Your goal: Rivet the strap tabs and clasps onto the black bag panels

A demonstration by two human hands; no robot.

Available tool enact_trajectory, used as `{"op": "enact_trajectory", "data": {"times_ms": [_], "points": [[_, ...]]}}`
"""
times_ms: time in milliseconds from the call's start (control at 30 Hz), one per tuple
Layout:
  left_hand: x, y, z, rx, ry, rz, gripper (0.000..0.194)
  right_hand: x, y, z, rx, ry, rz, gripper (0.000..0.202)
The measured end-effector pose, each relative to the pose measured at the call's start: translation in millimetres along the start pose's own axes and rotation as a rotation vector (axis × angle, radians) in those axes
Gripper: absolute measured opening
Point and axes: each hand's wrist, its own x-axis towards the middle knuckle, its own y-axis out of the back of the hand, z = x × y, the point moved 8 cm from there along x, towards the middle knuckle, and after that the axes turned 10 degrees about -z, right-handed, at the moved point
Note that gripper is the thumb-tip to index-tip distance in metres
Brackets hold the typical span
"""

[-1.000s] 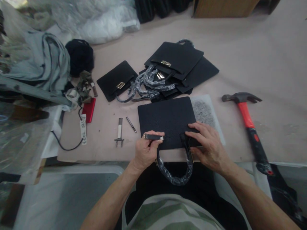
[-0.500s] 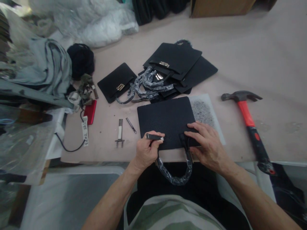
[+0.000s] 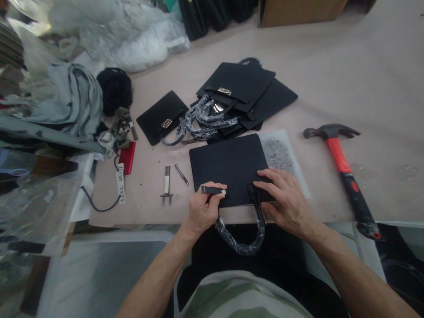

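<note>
A black leather panel point(image 3: 228, 163) lies at the table's front edge, and its plastic-wrapped handle point(image 3: 243, 247) hangs over that edge. My left hand point(image 3: 206, 205) is closed around a small dark tool point(image 3: 212, 190) with a pale tip, at the panel's lower left. At the lower right, my right hand point(image 3: 285, 196) rests with fingers spread on the panel beside the handle's end. Under the panel's right side shows a white slab point(image 3: 281, 152) with dark speckles. Left of the panel lie a thin metal punch point(image 3: 181, 174) and a pronged metal tool point(image 3: 166, 185).
Behind the panel is a pile of black panels point(image 3: 238, 84) with wrapped handles, and another black panel point(image 3: 160, 115) to its left. A red-handled hammer point(image 3: 342, 163) lies at right. Cloth point(image 3: 74, 97), a red object point(image 3: 126, 158) and plastic bags point(image 3: 142, 44) are at left; a cardboard box point(image 3: 301, 12) stands behind.
The camera view has shifted slightly. Both hands, the small tool and the panel hold nearly the same positions relative to one another.
</note>
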Motion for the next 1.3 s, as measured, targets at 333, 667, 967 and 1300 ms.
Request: {"op": "enact_trajectory", "data": {"times_ms": [333,667,967,1300], "points": [[-1.4,-2.3,-1.5,0.043,-0.019,0.032,0.01,-0.2,1.4,-2.1,-0.019,0.01,0.003,0.035],[-5.4,-9.7,-0.9,-0.036,0.024,-0.058,0.009,-0.5,0.9,-1.4,-0.023,0.008,-0.002,0.035],[-8.6,-7.0,-9.2,-0.021,0.062,0.082,0.008,-0.7,0.5,-1.9,-0.037,0.01,-0.001,0.037],[-1.7,-6.8,-3.6,-0.019,0.047,0.019,0.008,-0.5,1.2,-2.3,-0.032,0.002,-0.006,0.036]]}}
